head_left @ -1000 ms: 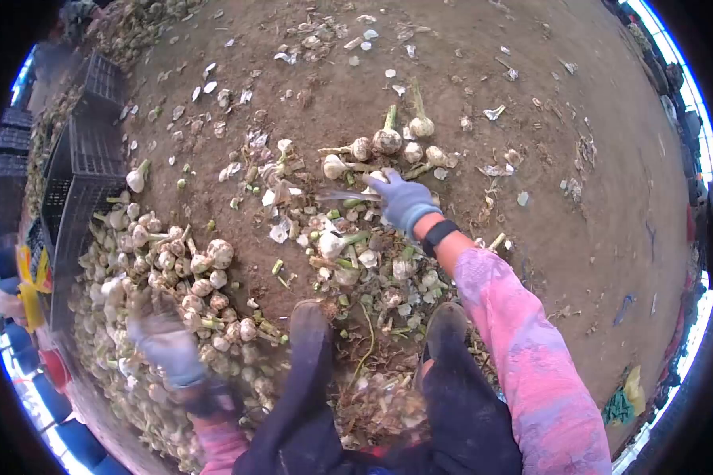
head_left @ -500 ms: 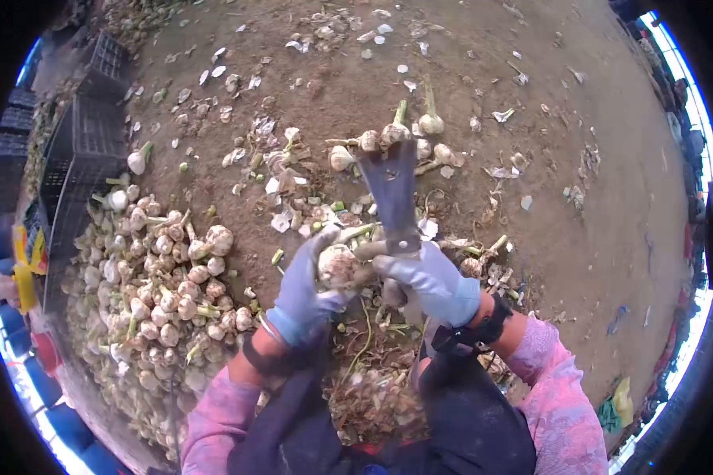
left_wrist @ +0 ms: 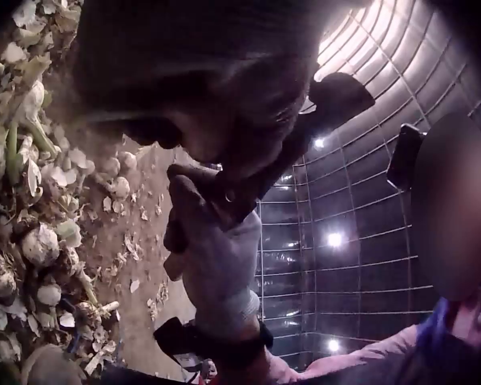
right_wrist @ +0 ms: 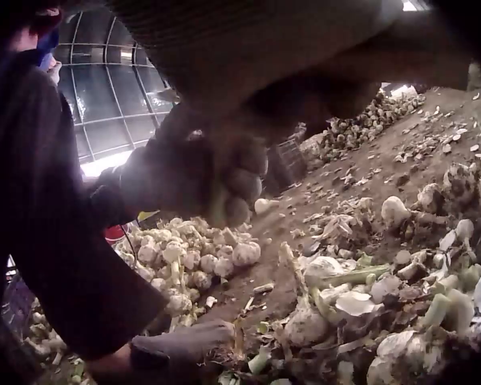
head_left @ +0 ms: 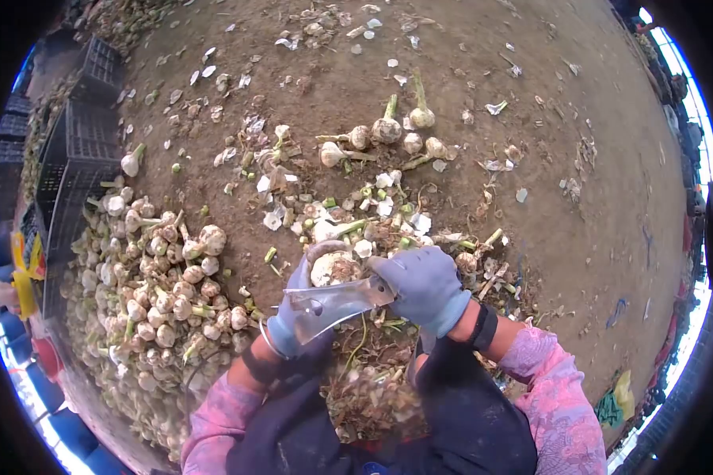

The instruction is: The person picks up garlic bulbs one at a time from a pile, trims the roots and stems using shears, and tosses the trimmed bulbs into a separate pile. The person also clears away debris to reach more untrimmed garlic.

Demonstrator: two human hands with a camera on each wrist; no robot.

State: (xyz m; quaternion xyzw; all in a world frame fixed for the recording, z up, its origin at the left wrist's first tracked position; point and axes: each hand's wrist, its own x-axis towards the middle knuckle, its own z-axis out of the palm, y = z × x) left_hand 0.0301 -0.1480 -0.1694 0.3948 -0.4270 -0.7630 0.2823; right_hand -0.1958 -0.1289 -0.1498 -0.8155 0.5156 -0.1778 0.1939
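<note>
In the head view the gloved left hand (head_left: 293,305) grips a garlic bulb (head_left: 334,269) with soil on its underside. The gloved right hand (head_left: 426,286) is curled round the handle end of a flat metal blade (head_left: 337,302), which lies across in front of the bulb and over the left palm. Dark shapes of the hands fill the top of both wrist views. In the left wrist view the right hand (left_wrist: 216,257) holds the tool, its blade (left_wrist: 341,95) pointing up and right. Whether the blade touches the bulb cannot be told.
A heap of garlic bulbs (head_left: 154,309) lies at the left beside black crates (head_left: 91,134). Several bulbs with stalks (head_left: 387,131) lie on the soil ahead. Cut stems and peelings (head_left: 388,210) are scattered before the feet. A yellow and green bag (head_left: 622,396) is at the lower right.
The left hand has come from the heap to the middle and holds a bulb. The right hand has drawn back from the bulbs ahead; its blade has swung from pointing forward to pointing left.
</note>
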